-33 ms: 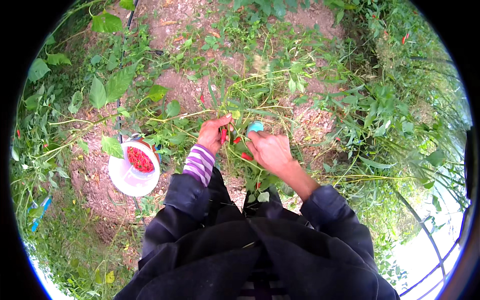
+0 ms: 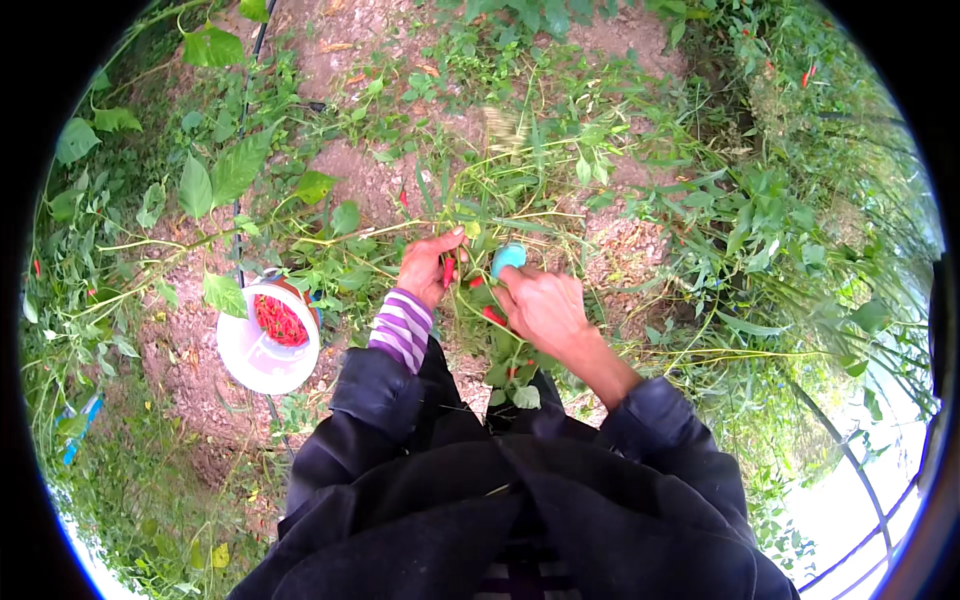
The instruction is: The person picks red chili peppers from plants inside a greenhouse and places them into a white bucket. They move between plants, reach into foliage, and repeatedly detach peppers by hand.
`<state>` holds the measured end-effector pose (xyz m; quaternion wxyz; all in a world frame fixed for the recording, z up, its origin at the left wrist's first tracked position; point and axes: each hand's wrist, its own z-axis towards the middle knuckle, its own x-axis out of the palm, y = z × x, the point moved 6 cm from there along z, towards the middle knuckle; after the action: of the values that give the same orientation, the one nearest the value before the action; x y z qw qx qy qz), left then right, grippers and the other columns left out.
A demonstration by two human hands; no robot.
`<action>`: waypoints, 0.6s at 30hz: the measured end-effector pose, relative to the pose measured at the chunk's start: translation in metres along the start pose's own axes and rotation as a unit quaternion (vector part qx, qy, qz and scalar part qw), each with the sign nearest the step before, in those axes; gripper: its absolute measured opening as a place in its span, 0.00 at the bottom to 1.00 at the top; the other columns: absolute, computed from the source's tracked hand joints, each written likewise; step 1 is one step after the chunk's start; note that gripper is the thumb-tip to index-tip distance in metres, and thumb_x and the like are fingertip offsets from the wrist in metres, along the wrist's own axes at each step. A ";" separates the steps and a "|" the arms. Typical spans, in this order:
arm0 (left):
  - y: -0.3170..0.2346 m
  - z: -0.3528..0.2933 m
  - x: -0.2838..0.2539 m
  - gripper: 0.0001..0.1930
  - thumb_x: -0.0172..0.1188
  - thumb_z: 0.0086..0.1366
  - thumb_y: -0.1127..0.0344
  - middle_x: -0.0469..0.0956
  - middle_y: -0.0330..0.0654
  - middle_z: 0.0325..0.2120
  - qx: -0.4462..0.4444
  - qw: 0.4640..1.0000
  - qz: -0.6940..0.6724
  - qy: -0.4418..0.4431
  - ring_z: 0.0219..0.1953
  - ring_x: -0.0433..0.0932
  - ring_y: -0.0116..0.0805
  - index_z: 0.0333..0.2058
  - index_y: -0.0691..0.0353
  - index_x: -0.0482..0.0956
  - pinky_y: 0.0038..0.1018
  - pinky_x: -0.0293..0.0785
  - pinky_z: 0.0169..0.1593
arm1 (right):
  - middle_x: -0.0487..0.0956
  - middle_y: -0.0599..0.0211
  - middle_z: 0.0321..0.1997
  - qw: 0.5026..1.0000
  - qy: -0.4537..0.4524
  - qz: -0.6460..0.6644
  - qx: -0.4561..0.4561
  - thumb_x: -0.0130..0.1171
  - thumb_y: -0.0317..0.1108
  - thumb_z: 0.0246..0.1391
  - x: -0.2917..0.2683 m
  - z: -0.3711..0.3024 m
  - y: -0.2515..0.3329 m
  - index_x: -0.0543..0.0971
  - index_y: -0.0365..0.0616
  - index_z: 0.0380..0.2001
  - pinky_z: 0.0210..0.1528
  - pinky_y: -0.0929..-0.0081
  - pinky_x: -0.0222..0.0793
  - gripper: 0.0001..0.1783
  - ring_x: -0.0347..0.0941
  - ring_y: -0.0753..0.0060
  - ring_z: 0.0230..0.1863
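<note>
My left hand [image 2: 428, 265], below a striped purple and white cuff, is closed around a red chili pepper [image 2: 448, 271] among the stems. Just to its right, my right hand [image 2: 548, 305] is closed, with a small turquoise thing [image 2: 508, 258] at its thumb and fingertips; its kind is not clear. Between and below the hands, a chili plant [image 2: 505, 372] carries more red chilies [image 2: 493, 315]. Leaves and fingers hide where the stems meet my fingertips.
A white bucket [image 2: 262, 368] holding picked red chilies [image 2: 281, 320] stands left of my left hand. A thin black hose [image 2: 243, 130] runs along the ground behind it. A long leafy branch [image 2: 345, 236] crosses in front. Dense plants [image 2: 770, 215] grow at the right.
My right hand and the turquoise thing have shifted very slightly. My left hand keeps its grip on the chili, and the bucket is unmoved.
</note>
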<state>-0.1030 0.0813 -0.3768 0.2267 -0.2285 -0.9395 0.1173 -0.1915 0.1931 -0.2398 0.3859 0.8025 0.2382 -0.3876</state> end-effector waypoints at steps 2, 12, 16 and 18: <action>-0.005 0.008 -0.010 0.11 0.60 0.59 0.62 0.72 0.37 0.19 0.011 1.000 -0.015 -0.017 0.17 0.67 0.25 0.33 0.64 0.76 0.19 0.61 0.18 | 0.78 0.63 0.25 0.999 -0.009 0.038 0.037 0.58 0.41 0.49 -0.021 -0.016 0.006 0.74 0.45 0.25 0.27 0.59 0.70 0.11 0.76 0.56 0.25; -0.023 -0.005 0.004 0.10 0.58 0.62 0.60 0.73 0.36 0.26 0.014 0.997 -0.026 0.067 0.22 0.68 0.22 0.37 0.60 0.74 0.16 0.63 0.19 | 0.74 0.77 0.20 0.772 -0.121 0.557 0.282 0.63 0.36 0.50 -0.063 -0.048 -0.043 0.77 0.48 0.23 0.23 0.87 0.60 0.07 0.65 0.88 0.22; -0.028 -0.004 0.021 0.11 0.57 0.62 0.61 0.73 0.40 0.26 0.013 0.995 -0.025 0.097 0.22 0.68 0.22 0.36 0.62 0.73 0.14 0.61 0.16 | 0.78 0.51 0.24 0.941 0.016 0.320 0.107 0.58 0.35 0.49 0.007 -0.040 0.017 0.79 0.44 0.37 0.32 0.71 0.70 0.12 0.76 0.68 0.25; -0.029 -0.002 0.022 0.11 0.57 0.62 0.61 0.74 0.40 0.26 0.008 0.995 -0.039 0.095 0.22 0.69 0.23 0.37 0.62 0.72 0.14 0.61 0.16 | 0.76 0.50 0.20 0.920 -0.044 0.328 0.208 0.57 0.35 0.49 0.018 -0.031 0.008 0.78 0.45 0.38 0.27 0.66 0.69 0.12 0.74 0.61 0.21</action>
<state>-0.1304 0.0673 -0.3573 0.3209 -0.1995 -0.9211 0.0938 -0.1620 0.2150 -0.2386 0.3255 0.8802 -0.1415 -0.3150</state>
